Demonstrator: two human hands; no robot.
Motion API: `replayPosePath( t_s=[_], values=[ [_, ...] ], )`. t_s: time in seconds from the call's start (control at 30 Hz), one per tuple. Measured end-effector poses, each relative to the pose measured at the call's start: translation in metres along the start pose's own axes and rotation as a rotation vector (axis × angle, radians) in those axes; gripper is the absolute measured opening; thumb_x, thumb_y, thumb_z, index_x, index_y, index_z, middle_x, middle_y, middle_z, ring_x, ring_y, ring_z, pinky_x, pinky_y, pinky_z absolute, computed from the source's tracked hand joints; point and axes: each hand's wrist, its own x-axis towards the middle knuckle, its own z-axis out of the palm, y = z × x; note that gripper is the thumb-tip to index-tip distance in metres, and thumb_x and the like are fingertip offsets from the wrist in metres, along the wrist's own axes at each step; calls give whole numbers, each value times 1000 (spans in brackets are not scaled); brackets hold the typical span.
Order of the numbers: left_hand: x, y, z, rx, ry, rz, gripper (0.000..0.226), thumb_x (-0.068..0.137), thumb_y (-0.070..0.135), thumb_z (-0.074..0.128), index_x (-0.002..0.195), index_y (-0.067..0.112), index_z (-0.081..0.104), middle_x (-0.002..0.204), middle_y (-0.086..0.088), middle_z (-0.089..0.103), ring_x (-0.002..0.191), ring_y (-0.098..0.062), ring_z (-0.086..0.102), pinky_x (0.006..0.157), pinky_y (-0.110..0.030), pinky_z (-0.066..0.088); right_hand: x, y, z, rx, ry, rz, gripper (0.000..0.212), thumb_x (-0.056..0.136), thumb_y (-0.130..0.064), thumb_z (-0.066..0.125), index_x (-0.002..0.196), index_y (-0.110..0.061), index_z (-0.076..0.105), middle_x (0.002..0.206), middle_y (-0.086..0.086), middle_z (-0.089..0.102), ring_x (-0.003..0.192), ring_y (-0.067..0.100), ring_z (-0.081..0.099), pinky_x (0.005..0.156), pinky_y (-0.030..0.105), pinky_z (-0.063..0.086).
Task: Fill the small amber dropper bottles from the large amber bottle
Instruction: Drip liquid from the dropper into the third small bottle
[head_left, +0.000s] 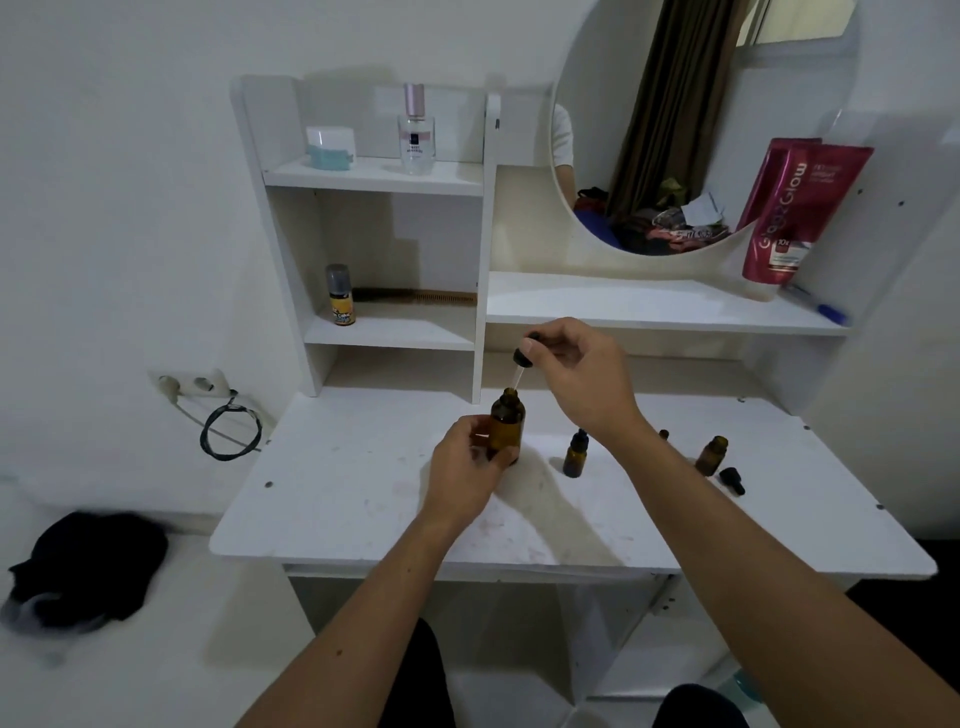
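Note:
The large amber bottle (508, 422) stands uncapped on the white desk (363, 499), and my left hand (467, 462) grips its lower body. Above it my right hand (582, 379) pinches a black-bulbed dropper (521, 361), whose glass tube points down into the bottle's neck. To the right stands a small amber bottle with a black dropper cap (575, 454). Further right an uncapped small amber bottle (711, 455) stands beside a loose black dropper cap (732, 480). Another small bottle top (663, 434) peeks out behind my right forearm.
White shelves at the back hold a yellow-labelled spray can (341, 296), a comb (415, 297), a perfume bottle (415, 132) and a jar (330, 148). A round mirror (691, 130), pink tube (789, 208) and blue pen (821, 307) are at right. A wall socket with cable (208, 400) is left.

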Motion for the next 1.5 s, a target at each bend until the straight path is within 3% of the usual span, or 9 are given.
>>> replayPosePath(
  t_s=[0.13,0.4,0.57,0.77,0.83,1.03,1.17,1.33,1.5],
  values=[
    [0,-2,0,-13,5,27,50,87,31,80,130,22,58,122,9,66,107,-11,62,97,-27,53,-4,9,12,-58,-28,78,5,92,-23,78,95,-19,76,88,-11,76,82,-1,71,75,7,52],
    [0,-4,2,21,6,37,48,90,34,78,132,23,57,126,8,66,109,-12,63,100,-31,54,-8,16,24,-137,-6,109,15,92,-17,78,78,-17,73,77,-16,71,75,0,66,66,5,47],
    [-1,-2,2,40,7,19,47,91,34,76,132,25,55,126,9,65,107,-10,62,100,-29,53,-7,12,18,-135,-43,90,3,93,-23,76,93,-21,79,86,-15,75,80,-4,69,73,5,51],
    [-5,3,5,89,44,4,52,90,33,77,135,25,53,132,6,63,109,-10,61,102,-32,54,-9,-3,8,-88,-41,24,12,96,-21,74,107,-18,77,93,-16,75,88,-7,69,81,6,52],
    [-7,5,6,111,72,-12,54,90,31,77,137,24,51,136,6,59,109,-9,59,100,-31,52,-8,-8,2,-48,-15,-4,12,96,-20,74,107,-16,78,95,-12,77,91,-1,71,85,12,55],
    [-26,10,12,49,175,-36,56,88,23,79,134,20,47,132,2,54,107,-10,57,93,-20,50,-10,-24,-19,22,62,-80,14,96,-17,73,109,-15,77,99,-7,78,96,8,74,93,21,58],
    [-46,15,27,-6,185,-12,45,90,23,78,124,26,49,119,10,57,97,-6,59,76,-5,48,-19,-24,-43,70,100,-92,14,96,-16,73,109,-14,77,102,-3,79,99,12,75,95,25,58],
    [-67,24,63,-44,57,27,29,92,25,74,115,28,57,102,12,63,93,-9,63,76,-14,54,-44,-9,-88,1,158,-81,16,96,-16,74,111,-13,77,103,-4,79,101,10,75,96,26,57],
    [-74,37,106,-58,-119,112,25,95,24,70,120,25,65,108,12,67,98,-7,64,87,-18,56,-64,16,-145,-46,272,5,15,95,-16,75,110,-15,77,96,-5,80,94,11,77,94,32,61]
  ],
)
